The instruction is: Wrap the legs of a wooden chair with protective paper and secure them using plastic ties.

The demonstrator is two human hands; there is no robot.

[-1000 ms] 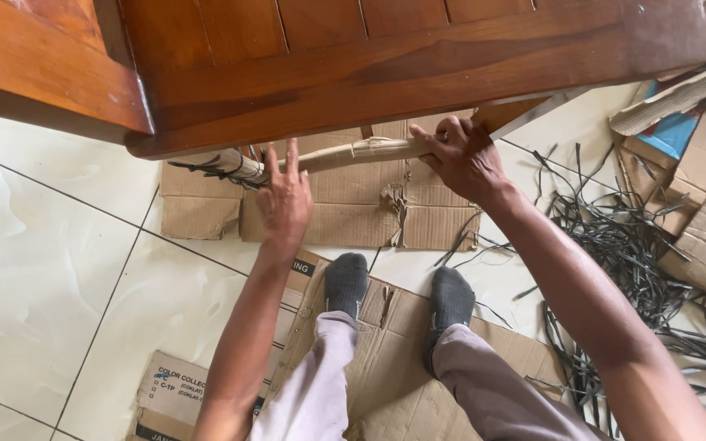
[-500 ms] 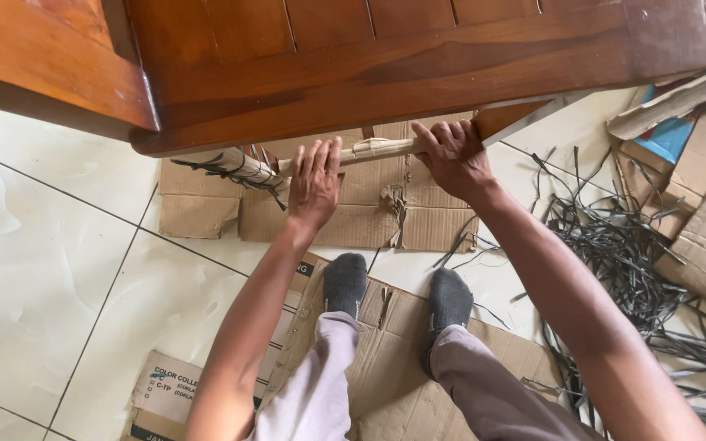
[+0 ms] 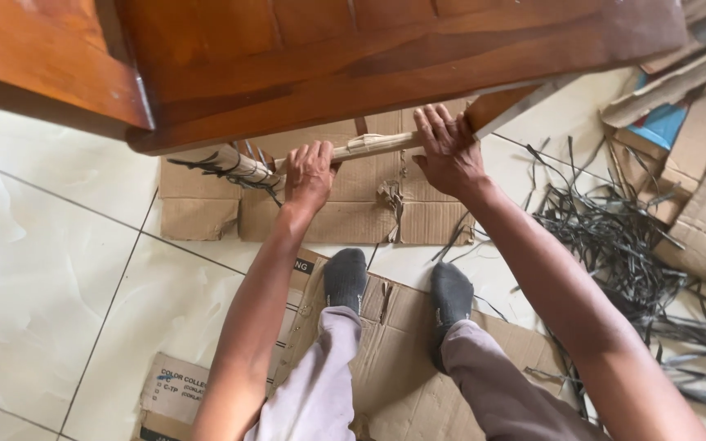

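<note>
Left hand (image 3: 310,174) clenched around the paper-wrapped bar (image 3: 369,147), which runs just under the edge of the wooden furniture (image 3: 369,57) above the cardboard sheet (image 3: 353,208). Right hand (image 3: 449,151) grips the same bar farther along, fingers curled over it. Black straps (image 3: 614,237) lie on the floor beside the right forearm.

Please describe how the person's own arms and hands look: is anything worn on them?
Both arms are bare along all that shows, with no sleeves. The left hand and right hand wear no gloves; no watch, ring or bracelet shows. The fingers are bare too.
</note>
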